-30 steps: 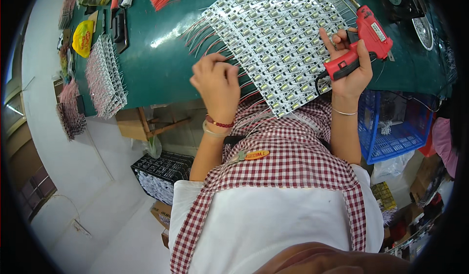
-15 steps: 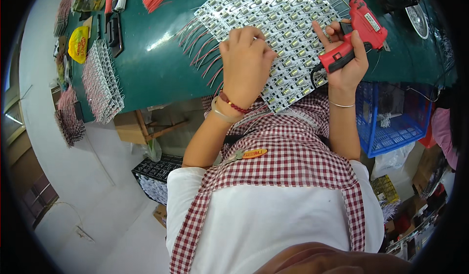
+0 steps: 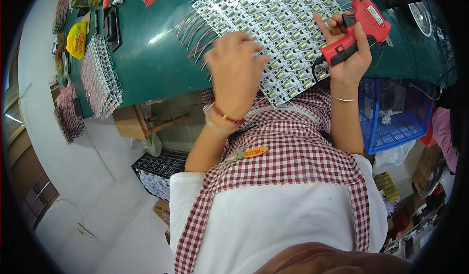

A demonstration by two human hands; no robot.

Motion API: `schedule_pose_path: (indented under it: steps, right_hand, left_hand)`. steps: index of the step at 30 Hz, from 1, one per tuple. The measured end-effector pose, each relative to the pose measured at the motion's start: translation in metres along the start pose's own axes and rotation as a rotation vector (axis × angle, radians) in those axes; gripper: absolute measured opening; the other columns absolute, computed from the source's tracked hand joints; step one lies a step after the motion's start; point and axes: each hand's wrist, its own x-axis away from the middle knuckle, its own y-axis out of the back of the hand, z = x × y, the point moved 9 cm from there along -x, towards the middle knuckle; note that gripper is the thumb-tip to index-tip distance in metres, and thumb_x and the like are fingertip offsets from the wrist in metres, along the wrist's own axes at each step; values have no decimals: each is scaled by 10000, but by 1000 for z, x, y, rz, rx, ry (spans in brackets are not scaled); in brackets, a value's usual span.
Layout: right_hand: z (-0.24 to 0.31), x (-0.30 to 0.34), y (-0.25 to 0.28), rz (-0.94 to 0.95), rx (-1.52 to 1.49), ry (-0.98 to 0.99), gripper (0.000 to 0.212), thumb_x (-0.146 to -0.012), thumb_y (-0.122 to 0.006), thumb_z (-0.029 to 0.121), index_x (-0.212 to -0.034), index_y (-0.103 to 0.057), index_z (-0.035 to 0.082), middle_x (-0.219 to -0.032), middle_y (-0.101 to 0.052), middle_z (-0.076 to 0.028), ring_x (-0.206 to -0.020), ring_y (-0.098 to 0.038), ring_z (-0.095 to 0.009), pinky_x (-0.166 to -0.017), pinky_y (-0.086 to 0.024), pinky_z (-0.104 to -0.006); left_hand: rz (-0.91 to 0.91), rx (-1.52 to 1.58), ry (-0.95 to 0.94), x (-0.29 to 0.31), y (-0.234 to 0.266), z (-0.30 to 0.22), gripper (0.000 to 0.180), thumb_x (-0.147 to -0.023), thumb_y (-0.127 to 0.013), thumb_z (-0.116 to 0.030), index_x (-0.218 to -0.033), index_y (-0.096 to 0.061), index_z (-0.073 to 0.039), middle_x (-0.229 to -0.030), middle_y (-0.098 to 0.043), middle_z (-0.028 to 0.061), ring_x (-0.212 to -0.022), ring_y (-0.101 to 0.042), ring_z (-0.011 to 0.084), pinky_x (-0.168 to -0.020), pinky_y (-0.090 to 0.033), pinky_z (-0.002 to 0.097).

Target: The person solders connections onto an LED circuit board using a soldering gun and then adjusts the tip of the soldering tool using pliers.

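"How did the board panel (image 3: 288,34) lie?"

"On the green table (image 3: 141,68), slanted, its long left side running from upper left down to a near corner that overlapped the checked apron (image 3: 293,161)."

"And the red pistol-shaped tool (image 3: 372,22)?"

"Beside the panel's right part. Its nozzle pointed away from the person, slightly left; the right hand (image 3: 351,61) clasped the handle between thumb and palm, index finger stretched free."

"The left hand (image 3: 234,71)?"

"Blurred, fingers bent over the panel's left edge; I couldn't tell whether they pinched anything."

"The room?"

"A blue crate (image 3: 398,139) stood below the table's right edge."

"Space?"

"Tabletop stretched between the panel's loose wires (image 3: 194,27) and some wired boards (image 3: 100,81) further left."
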Motion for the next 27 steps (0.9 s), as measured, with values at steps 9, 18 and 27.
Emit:
schedule_pose_path:
  steps: [9,18,27]
  right_hand:
    - [-1,-1,1,-3,8,17,250,-957,-535,170,-1137,-526,-3,-982,-628,-196,-945,-620,-271,-1073,-381,-579]
    - [-4,-1,4,-2,-4,7,244,-952,-542,162,-1135,-532,1,-985,-628,-184,-963,-623,-269,-1059,-402,-573]
    - [1,-2,5,2,4,20,229,-949,-545,152,-1124,-538,5,-975,-632,-189,-963,-630,-274,-1040,-429,-559]
  left_hand:
    - [104,91,-6,-9,-27,-8,169,-735,-768,-193,-817,-662,-90,-1055,-561,39,-1022,-474,266,-852,-334,407]
    - [61,88,-44,-2,-24,-9,90,-762,-725,-133,-772,-649,-86,-1145,-575,46,-1065,-468,285,-863,-332,428]
    - [-82,-100,187,55,12,32,109,-773,-708,-109,-786,-600,-95,-1157,-562,59,-1102,-473,308,-879,-340,445]
